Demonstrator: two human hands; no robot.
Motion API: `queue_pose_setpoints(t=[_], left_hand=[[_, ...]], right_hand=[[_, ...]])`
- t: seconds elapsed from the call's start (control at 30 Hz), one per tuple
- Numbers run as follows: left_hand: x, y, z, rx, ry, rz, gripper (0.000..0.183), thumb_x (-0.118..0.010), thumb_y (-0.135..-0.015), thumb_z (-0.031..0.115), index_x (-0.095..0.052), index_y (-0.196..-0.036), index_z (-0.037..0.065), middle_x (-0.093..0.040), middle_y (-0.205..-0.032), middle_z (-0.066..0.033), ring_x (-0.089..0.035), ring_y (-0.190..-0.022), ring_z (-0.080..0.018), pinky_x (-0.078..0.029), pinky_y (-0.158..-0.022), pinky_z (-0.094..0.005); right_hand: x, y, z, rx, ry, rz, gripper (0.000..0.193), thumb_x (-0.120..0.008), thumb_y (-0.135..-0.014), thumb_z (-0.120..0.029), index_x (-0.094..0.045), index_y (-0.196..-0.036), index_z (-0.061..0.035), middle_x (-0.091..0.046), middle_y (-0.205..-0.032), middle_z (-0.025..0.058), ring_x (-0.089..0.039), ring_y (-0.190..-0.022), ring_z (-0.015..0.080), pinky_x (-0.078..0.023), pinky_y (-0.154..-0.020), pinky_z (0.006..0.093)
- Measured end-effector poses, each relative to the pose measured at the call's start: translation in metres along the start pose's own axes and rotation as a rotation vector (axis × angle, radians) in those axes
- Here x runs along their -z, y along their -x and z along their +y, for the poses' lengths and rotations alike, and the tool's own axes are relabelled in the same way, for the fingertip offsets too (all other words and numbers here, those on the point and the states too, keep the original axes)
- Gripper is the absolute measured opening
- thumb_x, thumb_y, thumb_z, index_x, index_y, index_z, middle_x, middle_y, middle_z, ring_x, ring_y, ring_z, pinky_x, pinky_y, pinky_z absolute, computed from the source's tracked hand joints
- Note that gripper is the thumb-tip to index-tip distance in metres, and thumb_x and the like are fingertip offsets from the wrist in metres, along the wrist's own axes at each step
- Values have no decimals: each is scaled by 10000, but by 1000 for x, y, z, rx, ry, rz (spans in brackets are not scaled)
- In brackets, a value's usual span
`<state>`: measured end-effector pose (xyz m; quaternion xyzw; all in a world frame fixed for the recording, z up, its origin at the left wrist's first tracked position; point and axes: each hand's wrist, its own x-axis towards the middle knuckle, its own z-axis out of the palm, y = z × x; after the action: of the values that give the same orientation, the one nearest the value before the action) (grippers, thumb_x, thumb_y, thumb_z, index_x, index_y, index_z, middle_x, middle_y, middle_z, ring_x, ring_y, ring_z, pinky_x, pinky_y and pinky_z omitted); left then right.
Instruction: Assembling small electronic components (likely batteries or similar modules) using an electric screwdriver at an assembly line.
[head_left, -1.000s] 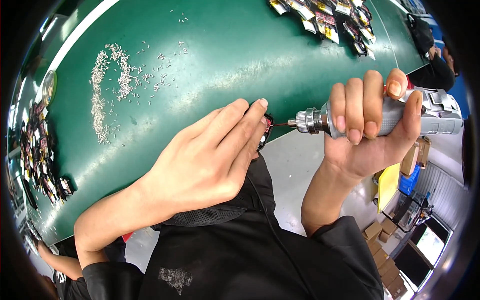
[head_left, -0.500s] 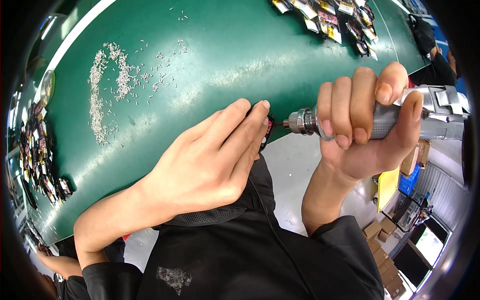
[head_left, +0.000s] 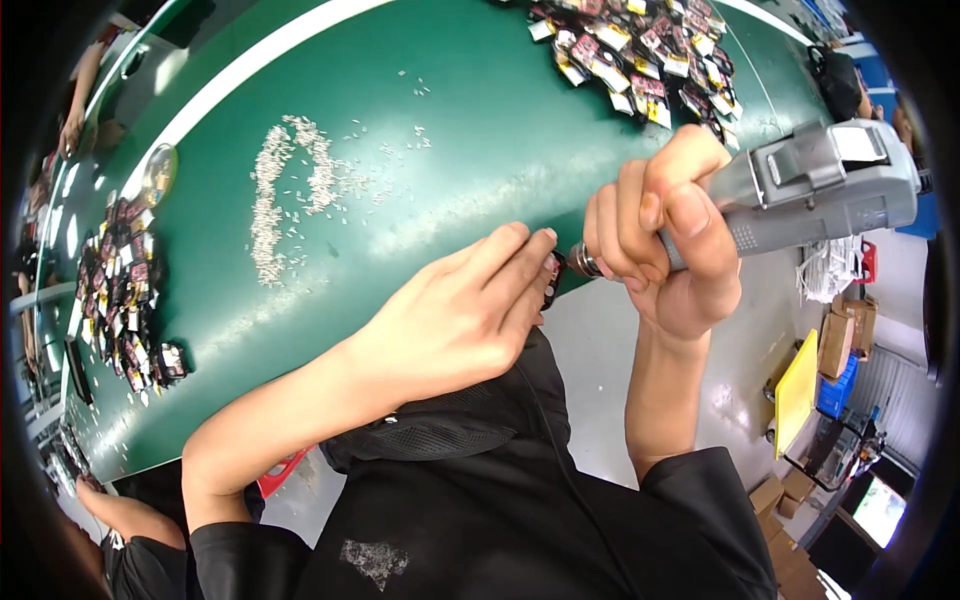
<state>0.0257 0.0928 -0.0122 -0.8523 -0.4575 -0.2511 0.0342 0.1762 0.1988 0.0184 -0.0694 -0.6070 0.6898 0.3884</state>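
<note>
The right grip (head_left: pixel 668 235) is closed round the driver (head_left: pixel 805 215), fingers wrapped over the grey body and thumb along it, probably so the tool can be pushed lengthwise without twisting in the palm. The driver lies nearly level, its nose aimed leftward at the part (head_left: pixel 552 283); whether the bit touches is too small to tell. The left grip (head_left: pixel 455 310) comes from the opposite side, fingers straight and close together over the part, seemingly to brace it against the driver's push. Its thumb is hidden, so I cannot tell whether it pinches the part or only presses on it. The part, dark with a little red, sits at the near edge of the green surface (head_left: pixel 450 185), perhaps because there the driver can come in from the side with room for the forearm. Further out, loose screws (head_left: pixel 267 215) are spread left of centre, likely thin enough to pick singly. Small dark units lie in a left heap (head_left: pixel 120 295) and a far heap (head_left: pixel 645 60), both well apart from the hands, which leaves the middle free.
</note>
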Motion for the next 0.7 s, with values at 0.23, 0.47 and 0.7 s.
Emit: queue_pose_setpoints(t=[0.23,0.47,0.7], left_hand=[[19,36,10,66,47,92,321,-634,-724,95,-618,-985,-90,-590,-1117,-194,-573,-1002,-286,-514,-822,-338],[130,130,-18,690,-315,194,485,-748,-701,77,-561,-1143,10,-571,-1177,-147,-556,-1030,-314,-466,-881,-401],[198,232,-88,1073,-966,32,385,-585,-872,136,-517,-1233,20,-534,-1259,-179,-471,-1159,-353,-379,-975,-427]], right_hand=[[-3,3,1,160,-396,-72,245,-623,-900,-260,-460,-902,-77,-414,-427,-48,-379,-317,65,-341,-338,179],[-17,9,8,206,-664,213,210,-568,-929,-207,-407,-862,-89,-366,-453,-24,-315,-329,61,-335,-359,201],[-21,20,27,44,-628,281,183,-472,-972,-227,-400,-885,-83,-321,-482,-26,-285,-357,66,-317,-387,216]])
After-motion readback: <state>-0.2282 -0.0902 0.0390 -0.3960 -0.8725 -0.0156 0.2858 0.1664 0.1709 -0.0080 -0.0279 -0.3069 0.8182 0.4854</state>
